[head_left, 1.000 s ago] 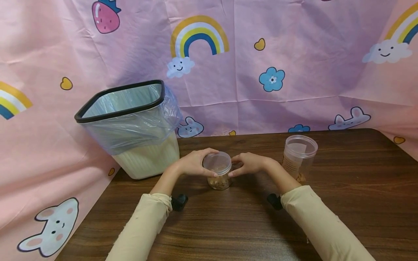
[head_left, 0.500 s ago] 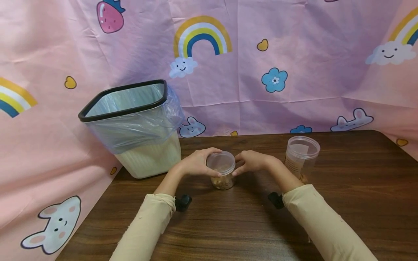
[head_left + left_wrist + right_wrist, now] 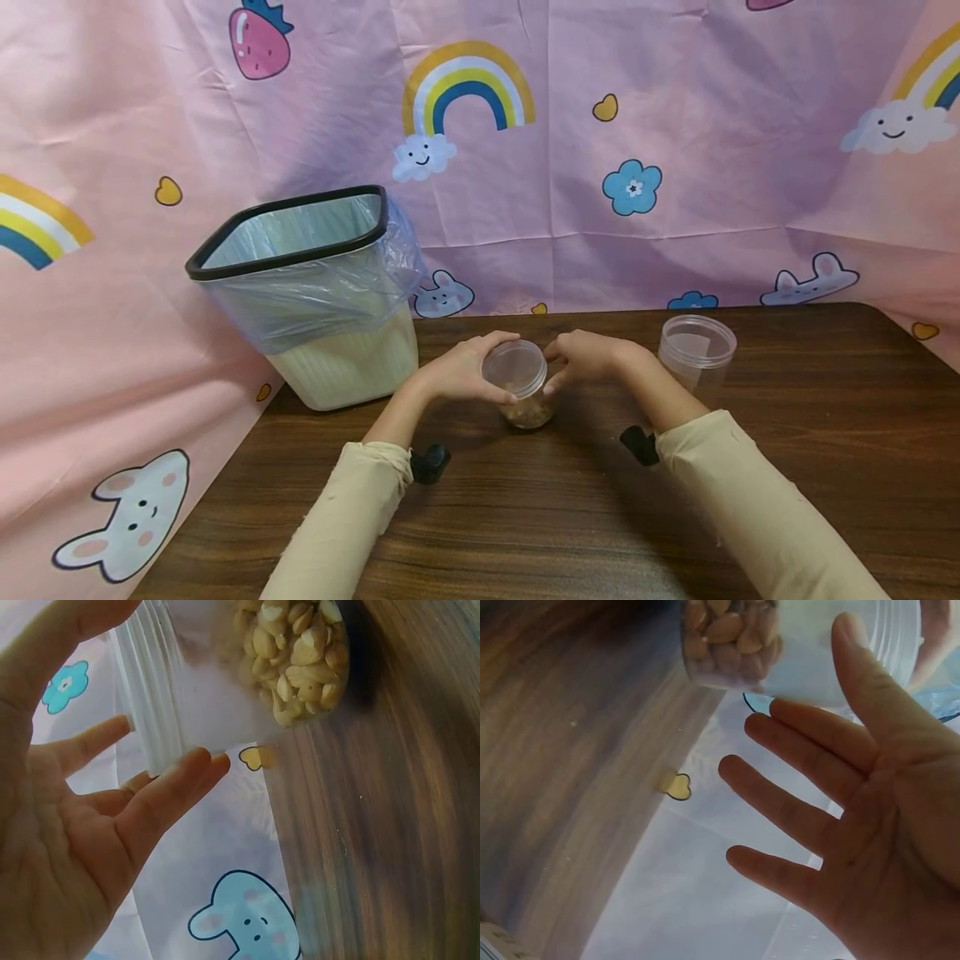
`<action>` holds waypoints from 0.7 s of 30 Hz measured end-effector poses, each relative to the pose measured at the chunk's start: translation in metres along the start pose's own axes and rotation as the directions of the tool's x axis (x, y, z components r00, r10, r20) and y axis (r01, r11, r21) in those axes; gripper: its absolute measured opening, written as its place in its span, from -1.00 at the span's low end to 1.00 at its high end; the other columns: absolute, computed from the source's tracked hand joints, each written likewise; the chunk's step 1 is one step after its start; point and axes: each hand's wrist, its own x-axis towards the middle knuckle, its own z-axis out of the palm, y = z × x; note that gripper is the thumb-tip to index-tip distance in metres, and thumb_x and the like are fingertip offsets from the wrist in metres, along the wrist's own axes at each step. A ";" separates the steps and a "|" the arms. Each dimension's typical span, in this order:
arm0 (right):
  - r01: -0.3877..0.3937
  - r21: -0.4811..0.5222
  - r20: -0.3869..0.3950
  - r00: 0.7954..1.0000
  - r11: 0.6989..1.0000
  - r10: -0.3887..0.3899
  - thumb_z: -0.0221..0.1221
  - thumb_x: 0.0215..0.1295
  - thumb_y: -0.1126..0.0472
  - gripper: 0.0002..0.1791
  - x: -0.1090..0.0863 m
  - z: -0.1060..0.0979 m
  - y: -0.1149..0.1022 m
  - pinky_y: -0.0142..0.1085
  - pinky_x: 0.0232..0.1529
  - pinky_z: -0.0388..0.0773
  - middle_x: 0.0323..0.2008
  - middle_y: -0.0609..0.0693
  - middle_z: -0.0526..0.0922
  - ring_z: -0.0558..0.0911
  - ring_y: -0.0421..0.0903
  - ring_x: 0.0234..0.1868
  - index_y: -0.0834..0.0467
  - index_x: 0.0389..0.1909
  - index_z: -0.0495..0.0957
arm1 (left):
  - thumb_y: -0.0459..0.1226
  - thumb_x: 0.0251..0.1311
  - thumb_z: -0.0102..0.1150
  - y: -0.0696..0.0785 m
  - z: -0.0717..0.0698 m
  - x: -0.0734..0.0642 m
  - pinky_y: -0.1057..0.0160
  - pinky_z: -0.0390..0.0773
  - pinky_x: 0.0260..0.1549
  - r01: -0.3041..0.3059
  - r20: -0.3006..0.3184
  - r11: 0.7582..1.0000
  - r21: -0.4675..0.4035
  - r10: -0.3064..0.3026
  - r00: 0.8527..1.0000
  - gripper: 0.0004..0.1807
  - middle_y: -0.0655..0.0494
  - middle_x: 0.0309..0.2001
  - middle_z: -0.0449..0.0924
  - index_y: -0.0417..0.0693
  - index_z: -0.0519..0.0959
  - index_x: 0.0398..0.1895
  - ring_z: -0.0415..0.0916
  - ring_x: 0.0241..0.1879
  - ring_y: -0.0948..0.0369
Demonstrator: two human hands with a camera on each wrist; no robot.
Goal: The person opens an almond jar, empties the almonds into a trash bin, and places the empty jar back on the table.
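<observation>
A clear plastic jar (image 3: 531, 409) of mixed nuts (image 3: 301, 656) is tilted above or against the table in the head view. My left hand (image 3: 467, 370) grips it around the ribbed, cloudy lid (image 3: 515, 367), thumb in front and fingers behind. On the jar's other side is my right hand (image 3: 588, 362), with its thumb at the jar wall. In the right wrist view, the right fingers (image 3: 780, 814) are spread and fairly straight, and most stand apart from the jar. Whether the jar's base touches the table is unclear.
A taller clear jar (image 3: 699, 360) stands at the right, its lower part hidden by my right forearm. To the left stands a cream bin (image 3: 341, 367) with a black rim and bluish liner. A printed cloth (image 3: 570, 192) hangs behind the brown wooden table (image 3: 517, 533).
The jar of nuts has shifted slightly right and tilted, with my left hand staying on its lid. My right hand has risen a little, and the head view has shifted slightly.
</observation>
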 end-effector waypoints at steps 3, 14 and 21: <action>-0.008 -0.031 0.011 1.000 0.999 0.008 0.26 0.11 0.06 -0.50 -0.001 -0.004 -0.002 -0.16 -0.02 0.44 -0.07 0.11 0.59 0.54 0.06 -0.02 0.29 -0.01 0.52 | -0.07 -0.18 0.39 0.002 0.001 0.001 0.05 0.35 -0.05 -0.004 0.016 1.000 0.014 0.004 1.000 -0.05 -0.06 0.12 0.34 0.16 0.15 0.36 0.27 0.09 0.05; -0.041 -0.043 0.022 0.999 0.998 0.041 0.25 0.12 0.06 -0.42 -0.007 -0.009 -0.006 -0.11 0.02 0.41 0.03 0.18 0.53 0.49 0.09 0.05 0.34 0.08 0.45 | -0.13 -0.26 0.46 0.004 0.005 0.002 0.09 0.38 -0.11 -0.040 -0.003 0.998 -0.046 0.040 0.999 -0.10 -0.02 0.06 0.36 0.19 0.23 0.25 0.29 0.05 0.05; 0.002 -0.016 -0.023 1.000 1.000 -0.002 0.24 0.14 0.04 -0.39 -0.013 -0.008 -0.004 -0.10 -0.02 0.44 0.04 0.21 0.51 0.52 0.11 0.01 0.37 0.10 0.41 | -0.12 -0.30 0.51 0.001 0.006 0.003 0.10 0.42 -0.15 -0.113 -0.042 0.988 -0.101 0.109 0.993 -0.08 -0.05 0.02 0.37 0.08 0.22 0.21 0.36 -0.03 0.05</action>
